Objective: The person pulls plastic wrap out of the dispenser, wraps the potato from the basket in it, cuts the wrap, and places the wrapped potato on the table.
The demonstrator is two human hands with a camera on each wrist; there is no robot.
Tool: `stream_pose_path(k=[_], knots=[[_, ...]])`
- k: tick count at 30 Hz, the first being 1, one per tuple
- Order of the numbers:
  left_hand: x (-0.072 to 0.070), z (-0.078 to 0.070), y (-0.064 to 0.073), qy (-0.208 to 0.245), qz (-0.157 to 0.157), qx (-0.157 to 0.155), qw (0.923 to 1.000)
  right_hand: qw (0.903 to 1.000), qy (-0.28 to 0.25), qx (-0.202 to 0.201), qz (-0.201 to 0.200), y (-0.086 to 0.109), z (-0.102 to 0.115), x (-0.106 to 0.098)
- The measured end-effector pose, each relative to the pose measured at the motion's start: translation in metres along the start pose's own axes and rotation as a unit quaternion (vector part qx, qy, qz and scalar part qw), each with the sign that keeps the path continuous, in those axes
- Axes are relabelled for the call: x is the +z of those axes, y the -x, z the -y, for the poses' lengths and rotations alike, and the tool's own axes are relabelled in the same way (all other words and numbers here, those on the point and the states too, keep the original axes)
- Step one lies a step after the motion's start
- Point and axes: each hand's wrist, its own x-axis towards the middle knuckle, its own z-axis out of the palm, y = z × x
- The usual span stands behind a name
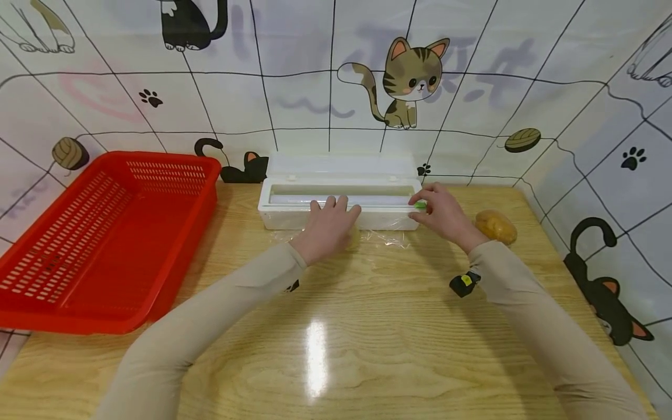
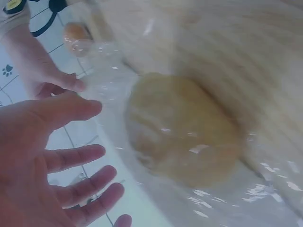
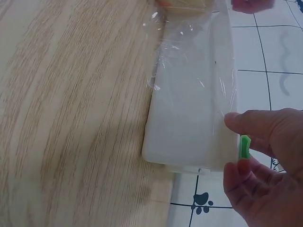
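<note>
A white cling film dispenser (image 1: 336, 219) stands at the back of the table, lid raised, its roll showing inside. Clear film (image 3: 182, 61) hangs down its front onto the table. My right hand (image 1: 441, 213) is at the dispenser's right end and pinches the green slide cutter (image 3: 244, 147) between thumb and fingers. My left hand (image 1: 328, 230) is over the front edge near the middle, its fingers spread and holding nothing. Beneath the film in front of the box lies a potato (image 2: 182, 130), mostly hidden by the left hand in the head view.
A red plastic basket (image 1: 152, 291) stands on the left of the table. Another potato (image 1: 496, 226) lies right of the dispenser, beside the right wrist. A wall covering with cat drawings (image 1: 299, 99) rises right behind the dispenser.
</note>
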Motion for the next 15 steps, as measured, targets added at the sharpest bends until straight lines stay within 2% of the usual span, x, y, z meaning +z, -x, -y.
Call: stream_pose_path(k=[4,8,12,15], knots=[[-0.016,-0.014,-0.020,0.018,0.005,0.020,0.9996,0.9999,-0.013,0.004,0.002,0.000,-0.002,-0.001],[-0.031,-0.032,-0.052,0.035,0.024,0.043,0.9982,0.9998,-0.019,0.002,0.002,-0.001,-0.006,-0.002],[-0.037,-0.046,-0.085,0.058,0.052,0.071,0.9944,0.9995,-0.026,-0.011,0.010,-0.004,-0.009,-0.004],[-0.037,-0.053,-0.103,0.075,0.066,0.084,0.9914,0.9991,-0.035,-0.018,0.015,-0.007,-0.011,-0.005]])
